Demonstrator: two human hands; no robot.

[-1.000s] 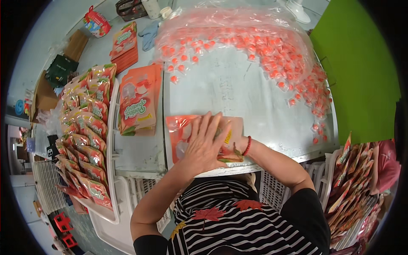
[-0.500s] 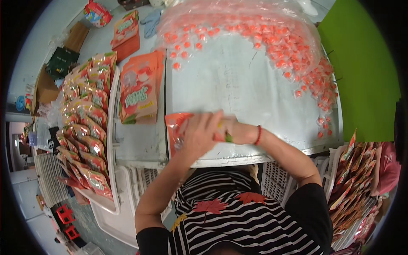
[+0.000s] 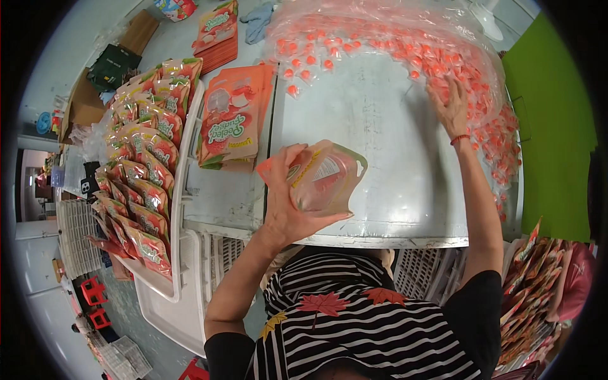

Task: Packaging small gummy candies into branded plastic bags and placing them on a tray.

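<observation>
Bright green panel (image 3: 551,126) spans the right, blue cloth (image 3: 258,24) lies crumpled far left, dark green package (image 3: 114,66) sits by brown cardboard (image 3: 140,31), red stools (image 3: 94,291) stand near left!

Of the two hands, the left hand (image 3: 284,206) grips a red-and-beige pouch (image 3: 324,180) near the close edge of the table (image 3: 354,114). The right hand (image 3: 451,113), wearing a red bracelet (image 3: 460,139), is at the heap of clear-wrapped red pieces (image 3: 415,57), fingers curved; whether it grasps any is unclear. Flat pouches (image 3: 229,120) lie left of the bare surface, with a second stack (image 3: 216,28) and a blue cloth (image 3: 258,24) beyond. Plump pouches (image 3: 152,158) fill a white crate (image 3: 190,152) at far left; a green panel (image 3: 557,139) borders the right side.
</observation>
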